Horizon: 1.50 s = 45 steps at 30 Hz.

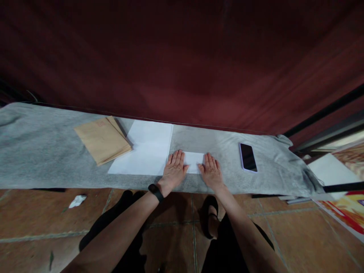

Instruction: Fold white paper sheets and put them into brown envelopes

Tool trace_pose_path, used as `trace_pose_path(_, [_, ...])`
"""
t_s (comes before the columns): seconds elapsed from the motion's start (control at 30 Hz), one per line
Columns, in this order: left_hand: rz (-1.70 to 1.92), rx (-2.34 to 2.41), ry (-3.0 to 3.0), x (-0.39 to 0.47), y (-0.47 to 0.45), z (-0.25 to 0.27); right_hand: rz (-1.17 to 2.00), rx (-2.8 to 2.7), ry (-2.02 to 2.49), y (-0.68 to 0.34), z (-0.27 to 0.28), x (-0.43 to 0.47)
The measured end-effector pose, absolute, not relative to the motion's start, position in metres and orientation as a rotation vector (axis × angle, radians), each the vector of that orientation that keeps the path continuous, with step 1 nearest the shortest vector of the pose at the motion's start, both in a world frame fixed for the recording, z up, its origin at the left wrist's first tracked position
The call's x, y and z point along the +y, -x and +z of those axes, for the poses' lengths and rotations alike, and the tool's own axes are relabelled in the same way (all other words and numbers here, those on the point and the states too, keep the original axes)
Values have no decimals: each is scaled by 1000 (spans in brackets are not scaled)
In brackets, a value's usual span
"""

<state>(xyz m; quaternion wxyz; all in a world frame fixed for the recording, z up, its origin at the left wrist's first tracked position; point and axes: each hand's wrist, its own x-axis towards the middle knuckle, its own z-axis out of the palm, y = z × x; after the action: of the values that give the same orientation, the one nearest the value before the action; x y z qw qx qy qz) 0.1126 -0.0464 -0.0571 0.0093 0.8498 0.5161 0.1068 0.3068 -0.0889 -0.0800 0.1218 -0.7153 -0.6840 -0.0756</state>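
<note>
A small white folded sheet of paper (193, 162) lies on the grey cloth in front of me, its middle showing between my hands. Flat on its left end rests my left hand (175, 169), fingers stretched out and a dark band on the wrist. My right hand (211, 170) presses flat on the right end, fingers extended too. Just left of my left hand lies a stack of larger white sheets (148, 148). Several brown envelopes (102, 140) overlap the left edge of that stack.
The long narrow bench (42, 151) is covered with grey cloth. A phone (248, 157) with a light purple case lies to the right. Behind the bench hangs a dark red curtain-like surface (176, 76). Crumpled white tissue (77, 201) is on the tiled floor (170, 242).
</note>
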Motion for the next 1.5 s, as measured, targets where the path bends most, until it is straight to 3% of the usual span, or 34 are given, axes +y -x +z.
trace_pose_path(0.2, [452,1555,-2701,-57,-120,-50,-169,-1957,2088,-310,-72,-95])
trace_pose_path(0.5, [359,1292,-2808,-87,-124,-57,165,-2210,1805,-282,-61,-109])
trace_pose_path(0.87, [369,1359,-2748,-75,-112,-56,-18,-2192,1885,-297,-68,-112])
trace_pose_path(1.5, [222,1302,-2800,-62,-97,-55,-26,-2091,2049,-305,-68,-107])
